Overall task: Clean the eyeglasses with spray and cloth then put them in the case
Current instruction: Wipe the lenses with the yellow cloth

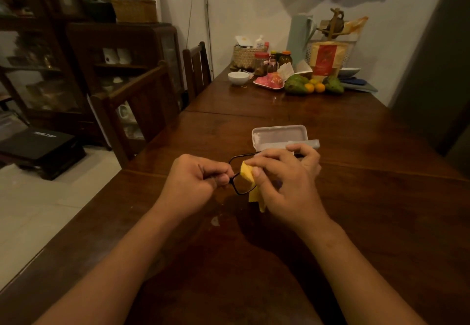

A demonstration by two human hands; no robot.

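Above the table point(368, 197), midway between its side edges, the eyeglasses point(238, 189) are pinched by the fingers of the left hand point(194, 183); a yellow cloth point(248, 174) is clamped on them by the fingers of the right hand point(288, 184), near the open case point(278, 137).

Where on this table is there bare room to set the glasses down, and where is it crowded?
Bare wood: between the case and the fruit; right of the right hand; the near end around the forearms. Crowded: the far end, with bowl, jars, basket.
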